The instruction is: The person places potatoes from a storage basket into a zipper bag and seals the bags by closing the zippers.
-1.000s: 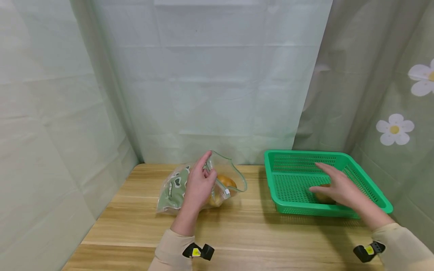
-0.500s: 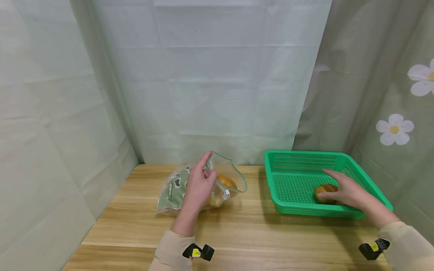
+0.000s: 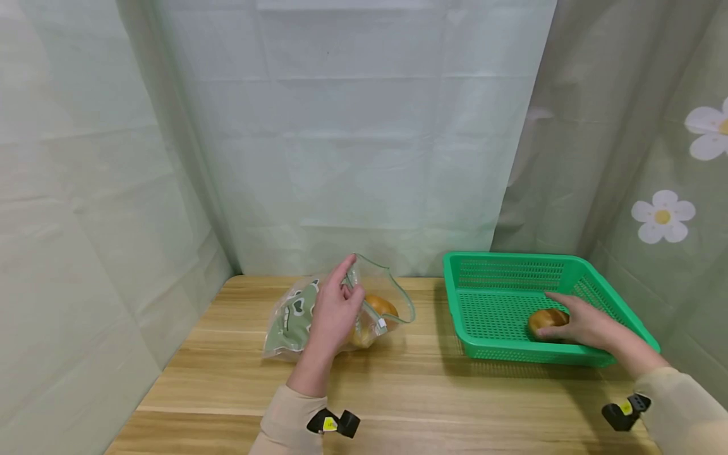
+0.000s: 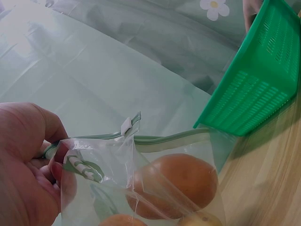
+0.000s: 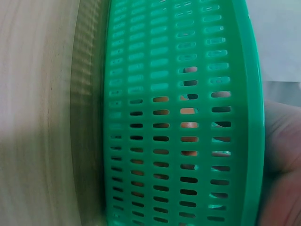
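Nearest, two beige sleeves (image 3: 679, 404), each with a small black camera (image 3: 335, 422) at the wrist, reach over the desk (image 3: 421, 404), a pale wood-grain surface that runs on beneath the green basket (image 3: 512, 351).

Left of the basket, the left hand (image 3: 337, 309) pinches the mouth of a zip bag (image 4: 117, 174), index finger pointing out along the rim and the other fingers bent in. The bag is clear, glossy and creased, its mouth gaping toward the basket. A green zip strip (image 4: 174, 140) edges the opening, with a white slider (image 4: 126, 126) on it. On the side away from the basket, the film carries a sage-green cartoon face (image 3: 301, 306) with pale eyes and teeth. Inside, a smooth, orange-brown oval bun (image 4: 176, 186) shows through the plastic, with parts of other rounded pieces below it, one paler and yellower.

Inside the basket, toward its near right part, lies a single bun (image 3: 547, 321), rounded, shiny and golden brown with lighter streaks. The right hand (image 3: 586, 322) reaches in around it, thumb and index finger spread well apart, the thumb across the bun's near side; whether the remaining fingers touch it is hidden.

Behind the basket hangs a pale, fold-lined curtain (image 3: 358, 158); to its right, a drape bears white daisies (image 3: 662, 217).
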The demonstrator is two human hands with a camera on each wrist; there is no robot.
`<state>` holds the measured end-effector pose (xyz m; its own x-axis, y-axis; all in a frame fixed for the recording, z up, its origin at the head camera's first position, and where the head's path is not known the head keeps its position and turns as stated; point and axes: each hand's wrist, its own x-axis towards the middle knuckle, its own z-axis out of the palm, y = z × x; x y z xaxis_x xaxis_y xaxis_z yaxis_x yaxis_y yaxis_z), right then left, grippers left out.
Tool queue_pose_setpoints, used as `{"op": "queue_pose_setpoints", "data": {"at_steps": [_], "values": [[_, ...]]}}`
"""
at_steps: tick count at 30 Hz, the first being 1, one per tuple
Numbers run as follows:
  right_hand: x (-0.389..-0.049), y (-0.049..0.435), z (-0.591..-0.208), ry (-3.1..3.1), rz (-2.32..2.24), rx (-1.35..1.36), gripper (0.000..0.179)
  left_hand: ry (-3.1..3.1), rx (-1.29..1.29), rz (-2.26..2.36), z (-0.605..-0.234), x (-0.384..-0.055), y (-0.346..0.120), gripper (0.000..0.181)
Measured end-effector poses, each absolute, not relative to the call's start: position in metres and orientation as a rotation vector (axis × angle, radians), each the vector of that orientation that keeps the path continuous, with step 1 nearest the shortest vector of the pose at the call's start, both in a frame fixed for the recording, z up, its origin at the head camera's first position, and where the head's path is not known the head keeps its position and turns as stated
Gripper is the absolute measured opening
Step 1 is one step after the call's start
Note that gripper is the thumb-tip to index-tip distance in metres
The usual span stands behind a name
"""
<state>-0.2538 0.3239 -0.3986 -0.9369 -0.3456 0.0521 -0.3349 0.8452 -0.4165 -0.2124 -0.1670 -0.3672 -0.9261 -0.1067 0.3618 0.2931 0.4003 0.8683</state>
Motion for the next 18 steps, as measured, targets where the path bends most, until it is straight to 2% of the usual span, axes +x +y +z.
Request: {"op": "queue_pose_setpoints", "data": {"at_steps": [18], "values": [[-0.2611,0.3241,-0.4006,2.927,-0.582,-0.506,0.095,-2.297,-0.166,-1.55,-0.3669,-0.2117,-0.1668,0.066]]}}
